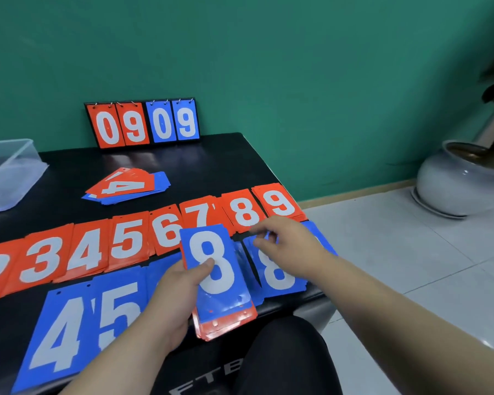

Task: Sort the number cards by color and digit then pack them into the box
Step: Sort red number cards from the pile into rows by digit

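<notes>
My left hand (177, 289) grips a stack of mixed cards with a blue 8 card (214, 269) on top, thumb pressed on the digit. My right hand (288, 243) reaches over the blue 8 pile (280, 275) lying on the black table, its fingers bent near the pile's far edge. A row of red piles (126, 240) runs from 2 to 9 across the table. In front of it lie blue piles, with the 4 (60, 334) and 5 showing. An unsorted heap with a red 4 on top (126, 185) lies farther back. The clear plastic box (6, 172) stands at the far left.
A flip scoreboard (143, 124) reading 09 09 leans against the green wall at the table's back. A potted plant in a white pot (457, 178) stands on the tiled floor to the right. The table's right edge (314, 297) lies just beyond the 8 and 9 piles.
</notes>
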